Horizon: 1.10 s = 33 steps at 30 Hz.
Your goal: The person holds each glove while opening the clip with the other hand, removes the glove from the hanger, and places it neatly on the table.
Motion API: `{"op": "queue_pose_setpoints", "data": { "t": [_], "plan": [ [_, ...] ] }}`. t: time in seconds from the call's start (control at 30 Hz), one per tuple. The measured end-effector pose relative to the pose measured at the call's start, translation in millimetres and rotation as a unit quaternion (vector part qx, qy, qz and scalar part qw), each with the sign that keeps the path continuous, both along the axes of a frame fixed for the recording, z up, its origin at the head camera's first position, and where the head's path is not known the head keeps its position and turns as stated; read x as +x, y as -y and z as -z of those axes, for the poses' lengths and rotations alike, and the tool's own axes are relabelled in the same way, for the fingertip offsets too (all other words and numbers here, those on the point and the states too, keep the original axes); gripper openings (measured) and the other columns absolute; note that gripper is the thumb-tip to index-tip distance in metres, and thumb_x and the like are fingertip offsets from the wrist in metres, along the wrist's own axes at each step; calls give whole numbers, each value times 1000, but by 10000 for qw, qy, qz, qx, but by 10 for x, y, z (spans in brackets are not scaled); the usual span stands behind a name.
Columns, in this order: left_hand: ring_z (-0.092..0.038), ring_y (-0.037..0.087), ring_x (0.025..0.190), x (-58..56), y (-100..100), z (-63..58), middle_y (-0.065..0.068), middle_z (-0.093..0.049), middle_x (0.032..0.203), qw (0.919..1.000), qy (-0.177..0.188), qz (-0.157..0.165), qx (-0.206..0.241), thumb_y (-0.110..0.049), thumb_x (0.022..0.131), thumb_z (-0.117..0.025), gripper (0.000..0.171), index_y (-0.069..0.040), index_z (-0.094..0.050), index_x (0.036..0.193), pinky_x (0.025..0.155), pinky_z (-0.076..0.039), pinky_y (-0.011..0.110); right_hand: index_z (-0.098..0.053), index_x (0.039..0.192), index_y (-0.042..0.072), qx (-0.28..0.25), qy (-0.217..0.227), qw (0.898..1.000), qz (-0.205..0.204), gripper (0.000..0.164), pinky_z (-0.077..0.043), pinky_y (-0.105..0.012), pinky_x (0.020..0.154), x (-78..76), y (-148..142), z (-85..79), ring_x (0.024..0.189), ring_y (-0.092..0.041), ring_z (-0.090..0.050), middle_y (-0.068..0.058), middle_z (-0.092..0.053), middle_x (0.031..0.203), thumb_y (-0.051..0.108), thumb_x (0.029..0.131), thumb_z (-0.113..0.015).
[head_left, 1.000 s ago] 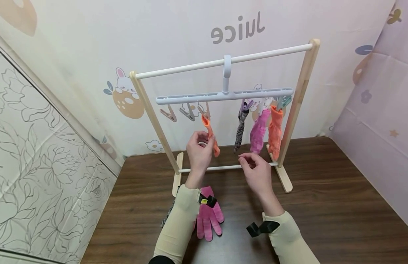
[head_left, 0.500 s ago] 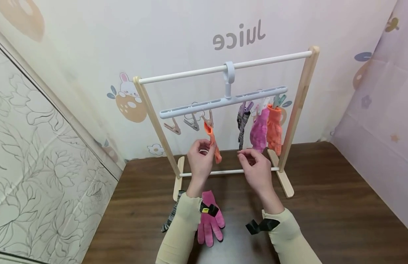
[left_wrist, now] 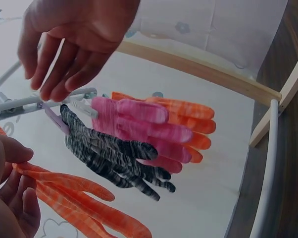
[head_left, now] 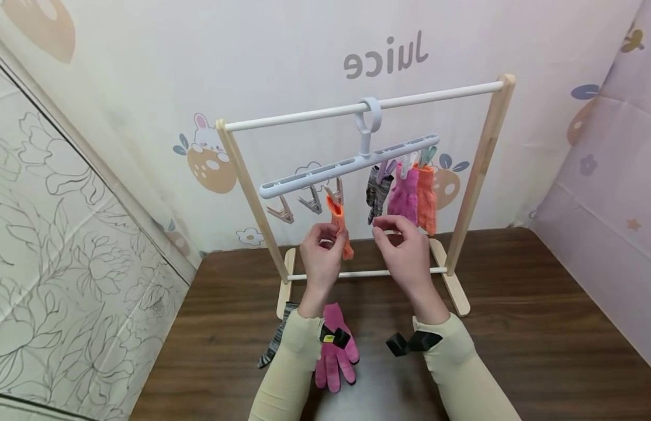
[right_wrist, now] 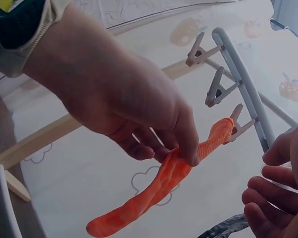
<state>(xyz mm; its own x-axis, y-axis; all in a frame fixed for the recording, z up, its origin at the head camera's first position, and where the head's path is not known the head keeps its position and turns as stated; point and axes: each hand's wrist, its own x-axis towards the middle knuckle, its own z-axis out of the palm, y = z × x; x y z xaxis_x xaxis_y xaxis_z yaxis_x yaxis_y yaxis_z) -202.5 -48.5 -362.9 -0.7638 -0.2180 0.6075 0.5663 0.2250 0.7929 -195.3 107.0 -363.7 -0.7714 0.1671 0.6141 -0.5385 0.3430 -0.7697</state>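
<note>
My left hand [head_left: 322, 254] pinches an orange glove [right_wrist: 173, 171] between thumb and fingers. That glove's cuff hangs in a beige clip [right_wrist: 239, 124] under a light blue hanger bar [head_left: 352, 165]. To the right my right hand [head_left: 407, 251] is raised, fingers loosely bent and holding nothing. It is close to a black-grey glove [left_wrist: 109, 153], which hangs from a purple clip [head_left: 385, 170]. Beside that hang a pink glove [left_wrist: 139, 124] in a white clip and a second orange glove [head_left: 426, 199] in a green clip.
Two more clips [head_left: 311, 202] hang bare at the bar's left end. A wooden rack [head_left: 485, 158] carries the hanger on its white top rod. On the brown table [head_left: 541, 327] lie a pink glove [head_left: 338, 356] and a black-grey glove [head_left: 278, 339], partly behind my left forearm.
The hanger has turned, its right end swinging left and its left end dropping in view. The clipped gloves on the right swung left with it. My right hand rose slightly; my left keeps its pinch.
</note>
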Motion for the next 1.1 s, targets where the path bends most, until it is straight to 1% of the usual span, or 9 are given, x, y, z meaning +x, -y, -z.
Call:
{"op": "queue_pose_setpoints", "data": {
  "t": [0.23,0.3,0.43,0.57,0.67,0.77,0.9,1.0,1.1],
  "plan": [
    [-61,33,68,34,3,-23,22,-63,80,9999,-28,102,38,8,83,-72,12,12,-63,89,58,-48,30,-72,114,5,43,-171,9998,-130,24,-53,-18,76,-17,56,-131,90,-19,-68,-7,-71,107,9,90,-73],
    [-61,33,69,38,0,-22,22,-63,80,9999,-37,105,52,8,83,-72,11,11,-63,89,58,-48,30,-71,116,4,52,-205,9996,-172,27,-54,-22,79,-24,77,-166,92,-21,-67,-9,-71,108,8,89,-74],
    [-61,33,68,50,-7,-19,22,-63,80,9999,-73,96,62,8,83,-72,11,10,-63,89,58,-47,29,-71,116,2,34,-236,9994,-239,28,-56,-35,83,-56,126,-246,94,-22,-67,-11,-71,108,6,89,-74],
    [-60,33,66,58,-21,-10,21,-63,80,9998,-127,105,63,7,83,-72,11,9,-63,89,57,-48,28,-69,117,-3,62,-253,9994,-243,30,-55,-46,85,-87,183,-319,97,-28,-66,-16,-70,110,2,88,-74],
    [-60,33,65,61,-26,-4,21,-63,80,9998,-149,134,25,7,83,-72,11,9,-63,89,57,-49,31,-67,118,-6,69,-276,9991,-300,33,-54,-50,86,-106,219,-351,101,-33,-65,-20,-68,113,1,87,-74],
    [-60,33,65,54,-28,15,22,-64,81,9997,-179,186,-17,7,83,-72,11,10,-63,89,58,-50,33,-67,122,-2,76,-291,9989,-358,37,-54,-49,87,-131,235,-361,103,-30,-65,-17,-68,117,5,87,-76],
    [-60,32,66,-59,-23,173,21,-65,83,9996,-170,217,-36,5,84,-73,12,9,-64,91,59,-50,34,-68,125,5,57,-307,9985,-446,40,-55,-45,88,-156,253,-372,105,-24,-66,-10,-68,119,13,87,-78],
    [-60,29,66,-143,-20,300,17,-66,84,9998,-93,186,-24,0,85,-74,12,4,-66,93,59,-50,31,-68,125,6,35,-350,9980,-524,40,-55,-43,89,-172,279,-386,105,-22,-66,-8,-68,119,15,87,-78],
    [-60,23,66,-156,-18,339,11,-66,84,9998,-52,173,18,-5,86,-75,12,-1,-67,92,59,-50,27,-68,126,6,92,-413,9979,-496,41,-55,-42,88,-199,304,-399,105,-21,-66,-7,-68,119,15,87,-78]
  ]
}}
